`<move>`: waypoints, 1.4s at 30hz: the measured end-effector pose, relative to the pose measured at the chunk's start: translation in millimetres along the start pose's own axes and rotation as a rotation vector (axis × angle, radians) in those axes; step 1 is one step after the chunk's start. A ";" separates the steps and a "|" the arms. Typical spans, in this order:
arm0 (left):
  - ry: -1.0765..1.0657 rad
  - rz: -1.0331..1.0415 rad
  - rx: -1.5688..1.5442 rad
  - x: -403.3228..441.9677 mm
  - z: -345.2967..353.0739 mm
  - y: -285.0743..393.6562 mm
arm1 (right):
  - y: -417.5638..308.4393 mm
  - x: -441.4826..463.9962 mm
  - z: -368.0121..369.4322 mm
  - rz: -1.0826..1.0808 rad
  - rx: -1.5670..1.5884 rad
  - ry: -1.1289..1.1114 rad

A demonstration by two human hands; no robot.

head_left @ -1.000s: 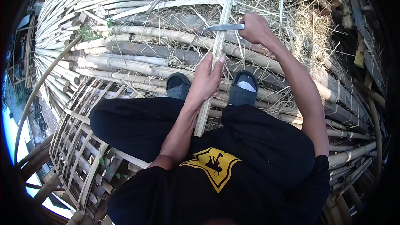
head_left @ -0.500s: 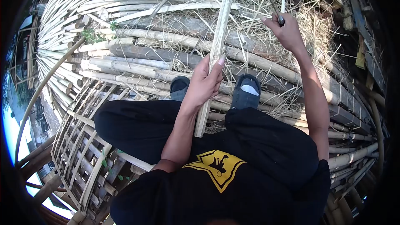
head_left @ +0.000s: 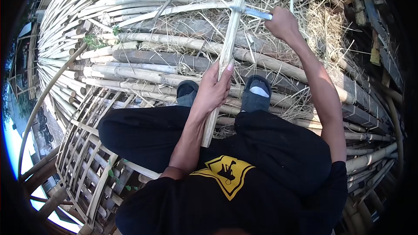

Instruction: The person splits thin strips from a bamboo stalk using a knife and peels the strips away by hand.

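Note:
My left hand (head_left: 214, 86) is wrapped round the lower half of a long pale wooden strip (head_left: 231, 32), thumb along its face. The strip slants upward, its lower end near my lap. My right hand (head_left: 282, 22) is closed on the handle of a knife (head_left: 257, 14), which points left. The blade lies across the upper part of the strip, near its top end. The handle is mostly hidden in my fist.
Bamboo poles (head_left: 174, 39) lie across the ground beneath my sandals (head_left: 256, 95). Straw and shavings (head_left: 324, 30) are heaped at the upper right. A woven bamboo lattice (head_left: 89, 154) stands at the lower left, beside a curved pole (head_left: 47, 91).
Half a second ago the knife was off the strip at the upper right. My right hand has since come left, and the blade is back across the strip, whose top sits lower in view.

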State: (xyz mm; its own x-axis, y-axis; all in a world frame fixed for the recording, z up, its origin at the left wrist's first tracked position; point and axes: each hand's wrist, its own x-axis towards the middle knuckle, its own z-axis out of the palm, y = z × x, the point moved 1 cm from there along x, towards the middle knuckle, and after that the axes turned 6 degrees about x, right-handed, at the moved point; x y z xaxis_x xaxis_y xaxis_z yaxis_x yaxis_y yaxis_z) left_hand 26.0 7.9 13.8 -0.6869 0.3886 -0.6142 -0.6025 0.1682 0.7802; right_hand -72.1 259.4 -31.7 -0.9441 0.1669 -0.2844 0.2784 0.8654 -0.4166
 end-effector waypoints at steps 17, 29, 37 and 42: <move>0.029 0.092 0.076 5.8 6.9 -3.7 | -47.0 -66.1 24.0 -0.160 0.196 -0.255; -0.041 -0.005 -0.037 -8.6 0.6 -5.5 | 84.5 13.9 -40.2 0.341 0.210 0.183; 0.022 0.046 -0.009 4.6 6.6 -7.3 | 19.2 -41.9 -30.6 0.112 0.320 0.030; 0.002 0.035 0.013 0.8 11.0 -2.3 | -43.1 -72.6 32.2 -0.163 0.282 -0.137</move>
State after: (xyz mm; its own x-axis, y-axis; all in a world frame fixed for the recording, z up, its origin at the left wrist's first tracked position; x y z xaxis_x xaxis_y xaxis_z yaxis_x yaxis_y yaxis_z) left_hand 31.3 17.8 12.8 -0.7080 0.3927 -0.5870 -0.5732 0.1661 0.8024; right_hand -9.9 194.8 -20.9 -0.9529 -0.0439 -0.3000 0.1822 0.7077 -0.6826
